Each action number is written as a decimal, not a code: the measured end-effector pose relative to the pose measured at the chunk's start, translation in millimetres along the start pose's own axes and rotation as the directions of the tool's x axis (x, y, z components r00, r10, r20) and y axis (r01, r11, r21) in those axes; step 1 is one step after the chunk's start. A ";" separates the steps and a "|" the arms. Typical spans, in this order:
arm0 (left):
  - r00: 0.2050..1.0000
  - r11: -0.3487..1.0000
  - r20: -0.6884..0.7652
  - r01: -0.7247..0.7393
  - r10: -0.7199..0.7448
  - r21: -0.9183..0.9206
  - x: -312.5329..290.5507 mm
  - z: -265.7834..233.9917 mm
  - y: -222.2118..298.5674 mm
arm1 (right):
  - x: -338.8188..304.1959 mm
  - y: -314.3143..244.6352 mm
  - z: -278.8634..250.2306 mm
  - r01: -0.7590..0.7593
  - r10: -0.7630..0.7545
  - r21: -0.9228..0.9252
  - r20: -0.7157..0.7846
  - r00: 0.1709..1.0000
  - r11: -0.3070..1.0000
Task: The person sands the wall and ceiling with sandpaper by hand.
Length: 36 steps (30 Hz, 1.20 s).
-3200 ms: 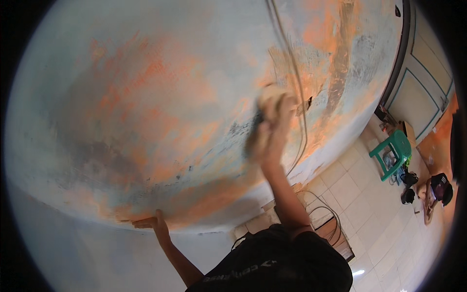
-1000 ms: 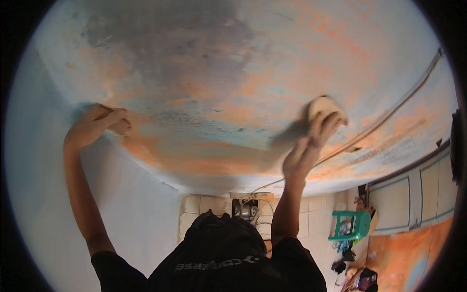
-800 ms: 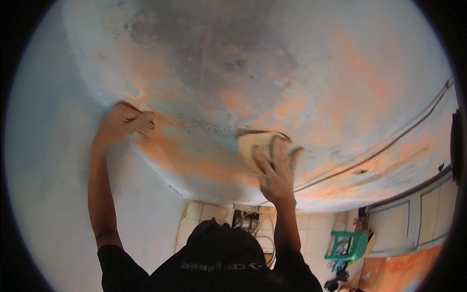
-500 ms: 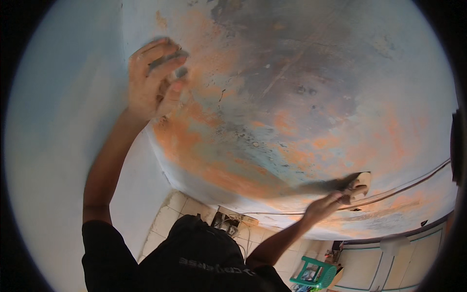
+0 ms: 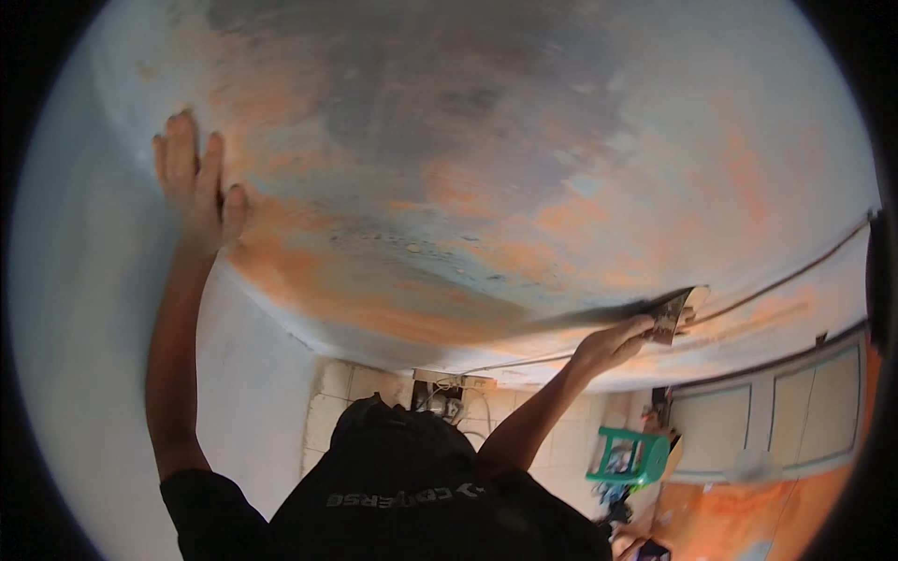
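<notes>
- Head view: left hand [image 5: 198,182] had fingers extended and slightly spread at the patchy wall [image 5: 421,112]; its palm side was hidden, contact unconfirmed.
- Right hand [image 5: 610,344] gripped a flat brown-and-cream pad [image 5: 667,320] near the cable [image 5: 776,275]; most fingers were hidden behind it.
- Clutter [image 5: 613,496] beneath the green stool [image 5: 653,458] was indistinct.

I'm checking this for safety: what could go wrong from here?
The flat tool in the right hand looks close to the cable along the wall, so it might snag it. The hand also appears to hold the tool near one edge, so the grip could slip.
</notes>
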<state>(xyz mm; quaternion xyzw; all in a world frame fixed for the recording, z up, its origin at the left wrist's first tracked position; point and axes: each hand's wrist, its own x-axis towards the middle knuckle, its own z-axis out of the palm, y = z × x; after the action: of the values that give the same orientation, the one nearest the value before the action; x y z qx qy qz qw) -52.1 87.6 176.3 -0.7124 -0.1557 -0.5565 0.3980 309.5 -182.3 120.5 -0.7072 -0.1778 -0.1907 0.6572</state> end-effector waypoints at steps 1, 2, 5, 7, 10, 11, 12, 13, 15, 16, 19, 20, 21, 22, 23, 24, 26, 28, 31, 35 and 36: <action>1.000 1.000 -0.015 -0.013 0.013 0.007 2.0 0.0 -0.3 | 3.8 10.1 -3.1 -0.092 0.092 -0.013 -0.028 0.995 0.996; 0.999 0.999 -0.033 -0.033 0.032 -0.028 4.1 0.2 -2.6 | -5.2 32.3 6.1 0.059 -0.065 -0.113 -0.050 0.997 0.992; 0.996 0.996 -0.064 -0.073 0.069 -0.049 4.2 1.4 0.9 | -55.5 12.7 47.4 0.394 -0.417 0.262 0.034 0.908 0.881; 0.995 0.995 0.003 -0.098 0.098 0.015 5.5 -1.3 2.4 | -81.7 -15.5 48.9 0.788 -0.696 -0.079 0.420 0.582 0.610; 0.997 0.999 0.058 -0.042 0.043 -0.013 0.7 -6.0 3.8 | -63.3 4.0 40.4 0.799 -0.689 -0.224 0.410 0.597 0.558; 0.997 0.997 0.042 -0.065 0.066 -0.030 0.1 -7.6 4.2 | -46.3 11.2 36.0 0.794 -0.721 -0.304 0.334 0.607 0.527; 0.996 0.998 0.070 -0.057 0.058 -0.015 -3.7 -9.7 3.5 | -26.1 5.7 23.5 0.698 -0.660 -0.254 0.228 0.716 0.670; 0.995 0.999 0.093 -0.046 0.046 0.001 -3.4 -11.0 3.9 | -3.5 10.3 9.2 0.599 -0.587 -0.192 0.118 0.801 0.778; 0.997 0.999 0.059 -0.043 0.045 -0.032 -0.8 0.2 11.5 | 31.1 20.7 -14.9 0.482 -0.489 -0.145 -0.019 0.872 0.864; 0.998 0.999 0.057 -0.029 0.030 -0.024 1.5 -4.1 11.0 | 40.7 21.8 -20.6 0.411 -0.419 -0.095 -0.084 0.904 0.907; 0.998 1.000 0.065 -0.024 0.022 0.019 3.2 -8.8 9.0 | 48.4 17.8 -24.5 0.300 -0.298 -0.007 -0.143 0.944 0.954; 0.998 1.000 0.057 -0.015 0.014 0.014 4.4 -7.4 11.6 | 46.1 15.8 -17.4 0.294 -0.276 0.067 -0.200 0.940 0.953; 0.999 1.000 0.045 -0.027 0.027 -0.006 4.6 -5.7 12.8 | 42.1 13.1 -10.1 0.294 -0.252 0.141 -0.255 0.933 0.945; 0.999 1.000 0.047 -0.021 0.021 0.000 4.4 -3.8 12.7 | 34.5 10.7 -7.0 0.348 -0.335 0.030 -0.210 0.919 0.937; 0.999 1.000 0.050 -0.016 0.015 0.006 4.2 -2.0 12.9 | 24.8 8.8 -5.7 0.400 -0.408 -0.079 -0.153 0.900 0.913; 0.998 1.000 0.058 -0.014 0.013 0.005 3.4 -2.5 11.9 | 14.2 6.1 0.0 0.448 -0.456 -0.090 -0.116 0.882 0.890; 0.998 1.000 0.069 -0.012 0.011 0.016 3.0 -2.3 14.9 | 4.3 13.0 4.8 0.527 -0.539 -0.136 -0.069 0.840 0.839; 0.996 0.999 0.087 -0.008 0.004 0.039 4.0 -5.4 17.0 | 10.2 18.0 -6.4 0.502 -0.519 -0.215 -0.024 0.855 0.838; 0.997 1.000 0.082 0.006 -0.007 0.015 7.0 -6.2 19.5 | 22.9 25.5 -24.0 0.428 -0.446 -0.234 -0.029 0.895 0.873; 0.998 1.000 0.059 -0.006 0.006 0.010 6.6 -7.5 18.3 | 29.3 41.4 -34.8 0.350 -0.373 -0.219 -0.070 0.925 0.911; 0.998 1.000 0.064 0.001 -0.002 0.016 6.3 -7.5 17.8 | 28.9 42.1 -35.6 0.350 -0.371 -0.214 -0.065 0.926 0.912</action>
<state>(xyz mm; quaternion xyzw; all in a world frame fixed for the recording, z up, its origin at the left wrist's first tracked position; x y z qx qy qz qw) -43.2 69.4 175.5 -0.7266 -0.1733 -0.5323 0.3983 354.4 -220.9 101.1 -0.7133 -0.2511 -0.3620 0.5450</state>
